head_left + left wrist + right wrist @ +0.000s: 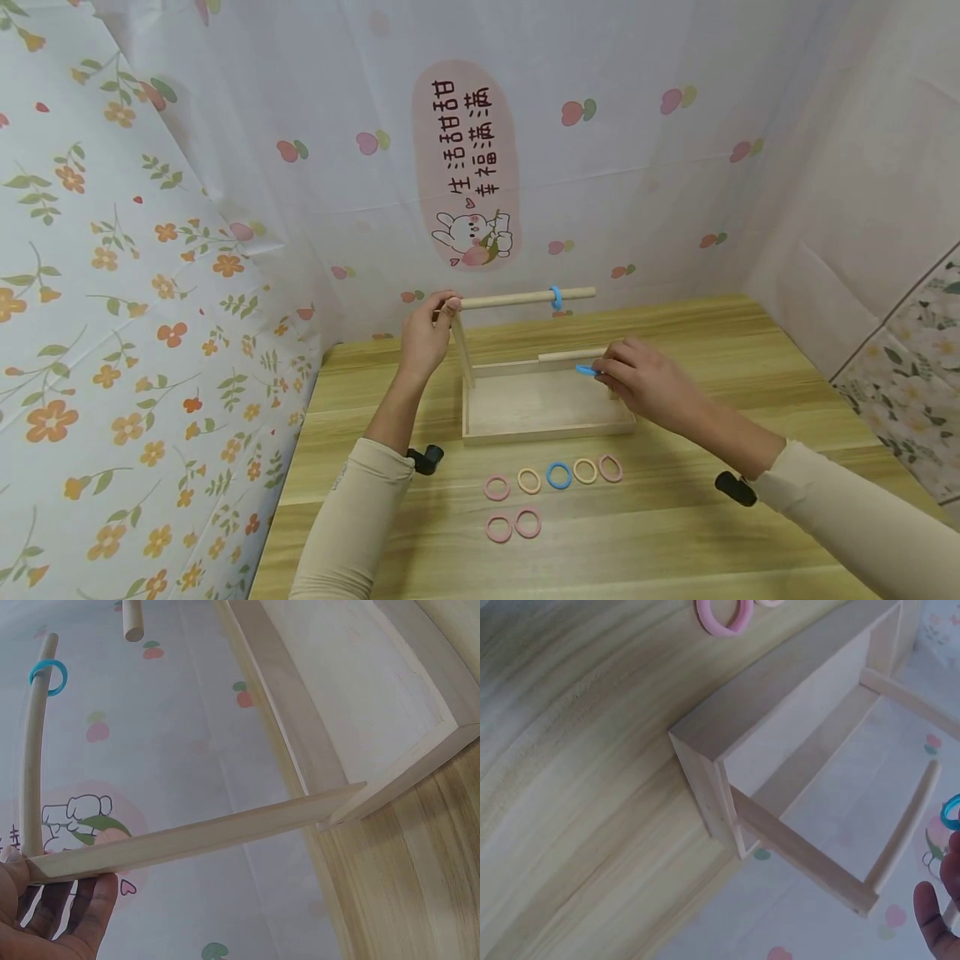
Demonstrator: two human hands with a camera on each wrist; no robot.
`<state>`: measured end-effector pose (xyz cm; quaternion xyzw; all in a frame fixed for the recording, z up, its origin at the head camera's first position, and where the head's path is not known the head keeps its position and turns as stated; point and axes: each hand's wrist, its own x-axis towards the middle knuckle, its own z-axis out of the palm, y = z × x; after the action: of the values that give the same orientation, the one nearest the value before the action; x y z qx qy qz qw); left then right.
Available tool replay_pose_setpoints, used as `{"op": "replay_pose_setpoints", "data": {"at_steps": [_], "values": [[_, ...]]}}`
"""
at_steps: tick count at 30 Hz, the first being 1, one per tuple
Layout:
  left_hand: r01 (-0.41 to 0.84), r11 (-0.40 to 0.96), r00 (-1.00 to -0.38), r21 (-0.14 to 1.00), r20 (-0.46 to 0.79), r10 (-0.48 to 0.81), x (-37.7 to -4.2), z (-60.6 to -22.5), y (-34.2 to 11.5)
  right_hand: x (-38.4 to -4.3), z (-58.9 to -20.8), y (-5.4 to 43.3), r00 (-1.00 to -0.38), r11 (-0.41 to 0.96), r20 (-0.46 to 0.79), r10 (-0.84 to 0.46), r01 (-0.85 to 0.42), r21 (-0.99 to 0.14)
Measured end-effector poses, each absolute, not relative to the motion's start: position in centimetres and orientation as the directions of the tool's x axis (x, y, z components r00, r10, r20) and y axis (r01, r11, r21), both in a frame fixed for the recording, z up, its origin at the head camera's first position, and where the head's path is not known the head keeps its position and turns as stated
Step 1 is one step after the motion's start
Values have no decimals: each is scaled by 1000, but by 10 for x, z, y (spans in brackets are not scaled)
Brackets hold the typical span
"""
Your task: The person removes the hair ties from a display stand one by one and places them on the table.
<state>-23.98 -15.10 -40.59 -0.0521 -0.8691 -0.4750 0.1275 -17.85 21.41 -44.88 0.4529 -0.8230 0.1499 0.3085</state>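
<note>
At the top of the wooden rack's left post (195,836), my left hand (426,333) grips the corner where the upper dowel (517,298) begins. One blue hair tie (556,297) hangs around that dowel. My right hand (645,379) pinches another blue hair tie (588,369) near the free end of the lower dowel (570,355). In the right wrist view, the held hair tie (951,813) shows at the fingertips, partly cut off by the frame's edge. The rack's shallow wooden tray base (551,432) sits on the table.
Several hair ties lie in front of the rack: pink (497,488), yellow (528,481) and blue (558,476) ones among them. A printed cloth (645,192) hangs behind the wood-grain table (645,533). Floral cloth (150,333) covers the left side.
</note>
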Motion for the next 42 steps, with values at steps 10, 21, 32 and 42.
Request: {"op": "replay_pose_setpoints", "data": {"at_steps": [10,21,32,42], "values": [[214,552,-961,806,274,-27,-240,-407,-151,-168,-453,209,-325,488,639,-697,-868,91],[224,544,-960,809,281,-22,-240,-407,-151,-155,-468,204,-288,436,597,-748,-892,117],[230,541,-958,809,286,-20,-241,-408,-152,-141,-487,196,-217,347,549,-807,-926,145],[232,539,-958,810,285,-16,-240,-407,-152,-128,-504,188,-210,284,522,-827,-957,65]]}}
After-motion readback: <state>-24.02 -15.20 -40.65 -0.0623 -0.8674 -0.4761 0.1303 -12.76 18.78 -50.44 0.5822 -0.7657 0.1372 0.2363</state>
